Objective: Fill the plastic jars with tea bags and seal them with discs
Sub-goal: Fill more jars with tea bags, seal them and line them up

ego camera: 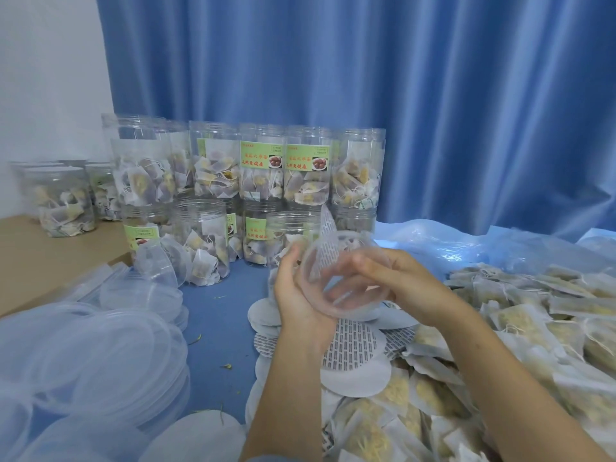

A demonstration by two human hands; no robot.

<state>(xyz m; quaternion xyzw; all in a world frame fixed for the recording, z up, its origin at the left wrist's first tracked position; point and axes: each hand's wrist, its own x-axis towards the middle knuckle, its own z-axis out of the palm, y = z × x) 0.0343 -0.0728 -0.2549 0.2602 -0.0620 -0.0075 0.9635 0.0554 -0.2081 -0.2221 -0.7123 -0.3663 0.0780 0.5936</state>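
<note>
You held a clear round plastic lid (346, 281) above the white printed seal discs (353, 348), in front of the filled clear plastic jars (260, 171). Your left hand (296, 291) curled around its left rim; your right hand (396, 281) gripped its right edge

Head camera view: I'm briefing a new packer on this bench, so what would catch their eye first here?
First, both hands at centre: the left hand and right hand hold a clear lid between them. Behind stands a two-tier stack of tea-filled plastic jars against a blue curtain. A heap of loose tea bags fills the right side, sealing discs lie under the hands, and clear lids pile up at left.
</note>
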